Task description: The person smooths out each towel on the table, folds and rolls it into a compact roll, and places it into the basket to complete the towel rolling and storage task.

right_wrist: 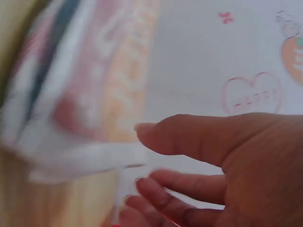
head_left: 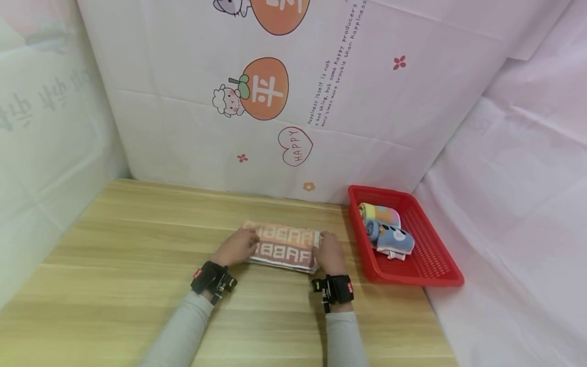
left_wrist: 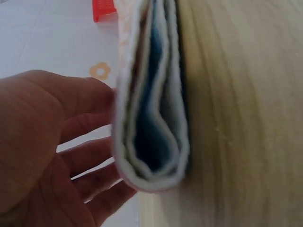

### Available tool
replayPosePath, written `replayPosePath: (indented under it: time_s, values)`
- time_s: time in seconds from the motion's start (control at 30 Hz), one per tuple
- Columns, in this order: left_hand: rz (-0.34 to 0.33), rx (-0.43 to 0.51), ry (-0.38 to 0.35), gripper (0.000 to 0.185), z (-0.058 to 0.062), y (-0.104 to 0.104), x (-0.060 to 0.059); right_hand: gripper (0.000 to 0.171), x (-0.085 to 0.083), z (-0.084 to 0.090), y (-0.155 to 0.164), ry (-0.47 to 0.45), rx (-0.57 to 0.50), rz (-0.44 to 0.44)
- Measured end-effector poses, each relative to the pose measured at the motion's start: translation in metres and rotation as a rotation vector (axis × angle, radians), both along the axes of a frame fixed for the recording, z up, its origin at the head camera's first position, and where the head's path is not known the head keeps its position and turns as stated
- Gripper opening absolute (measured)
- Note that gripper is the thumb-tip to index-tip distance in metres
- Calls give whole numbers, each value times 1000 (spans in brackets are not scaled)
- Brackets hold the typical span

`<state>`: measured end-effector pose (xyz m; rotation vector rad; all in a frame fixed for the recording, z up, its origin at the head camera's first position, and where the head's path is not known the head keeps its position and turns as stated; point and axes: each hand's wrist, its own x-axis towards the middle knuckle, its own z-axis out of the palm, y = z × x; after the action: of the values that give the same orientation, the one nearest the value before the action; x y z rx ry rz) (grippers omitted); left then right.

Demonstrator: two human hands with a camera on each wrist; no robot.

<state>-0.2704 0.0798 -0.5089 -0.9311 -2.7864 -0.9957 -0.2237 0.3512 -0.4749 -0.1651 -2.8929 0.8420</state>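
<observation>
Now you're working a folded towel (head_left: 284, 246) lying flat on the table (head_left: 114, 265), a little right of centre, with the red basket (head_left: 431, 265) just off to its right.

Starting at the left: your left hand (head_left: 238, 245) is lying on the towel's left end, fingers spread and relaxed, not clenched. The left wrist view is showing those fingers (left_wrist: 90, 156) alongside the towel's top face, and the layers at that end (left_wrist: 151, 142) are bowing apart a little. So you're wanting to press flat there and sweep outward, squeezing the air out before the stack slips.

Moving to the middle: the lettered face is sitting fairly square to the table edge, and I'd judge it worth keeping that way, so push evenly with both palms rather than dragging one side.

Over on the right: your right hand (head_left: 329, 253) is resting at the towel's right end. The right wrist view is blurred, but the thumb (right_wrist: 189, 135) is reaching toward the white hem (right_wrist: 80, 158) while the other fingers are lying loosely curled below; whether it's actually pinching cloth, I cannot tell. Get the corners lined up there first.

Further right, rolled towels (head_left: 387, 229) are already lying in the basket.
</observation>
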Motion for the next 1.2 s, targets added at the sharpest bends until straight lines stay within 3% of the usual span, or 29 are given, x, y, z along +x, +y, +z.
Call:
replayPosePath:
  time_s: [0.13,0.27,0.4,0.57,0.67,0.83,1.03,1.2]
  values:
    - [55,-30,-7,25,-3,0,0,12,2,-3,-17,-27,12,149]
    - [141,-31,-91,11,2,-2,2,44,0,-10,-33,-61,115,281]
    - [191,-56,-121,8,8,-7,5,41,-5,-16,-40,-2,235,309]
    - [158,-90,-146,13,10,-15,14,9,-13,-25,-39,43,276,350]
    - [110,-112,-148,19,12,-15,23,8,-21,-30,-36,72,287,380]
    - [25,-148,-53,19,11,-11,43,21,-40,-32,-33,74,242,482]
    - [-9,-142,51,15,11,-2,66,42,-65,-30,-34,6,141,605]
    - [-14,-185,246,19,6,10,76,54,-80,-30,-35,-23,160,686]
